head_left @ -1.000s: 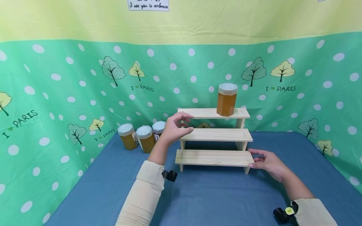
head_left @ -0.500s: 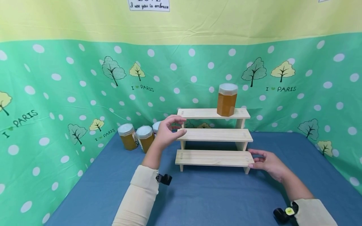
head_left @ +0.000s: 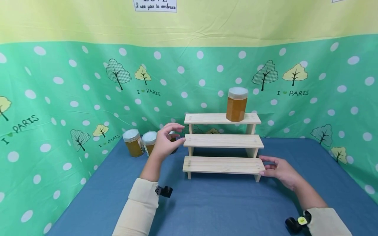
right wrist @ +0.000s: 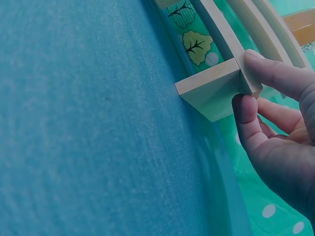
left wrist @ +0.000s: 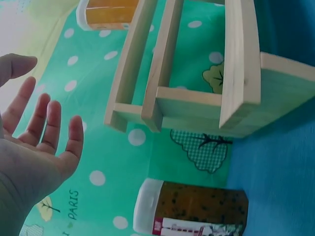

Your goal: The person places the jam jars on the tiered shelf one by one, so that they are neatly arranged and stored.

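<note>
L hand (head_left: 166, 141) holds nil, fingers loosely apart; R hand (head_left: 280, 172) pinches wooden stand (head_left: 224, 165) by low end, prob. light/stiff; top jar (head_left: 237, 108) prob. heavier, slick, best gripped mid-body.

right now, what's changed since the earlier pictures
The empty left hand has moved left and slightly down in the head view, away from the wooden stand, covering more of the jars at left. Nothing was visibly grasped or released. Unchanged: the right hand pinches the lowest step's right end; the jar on the top step stands upright.
</note>
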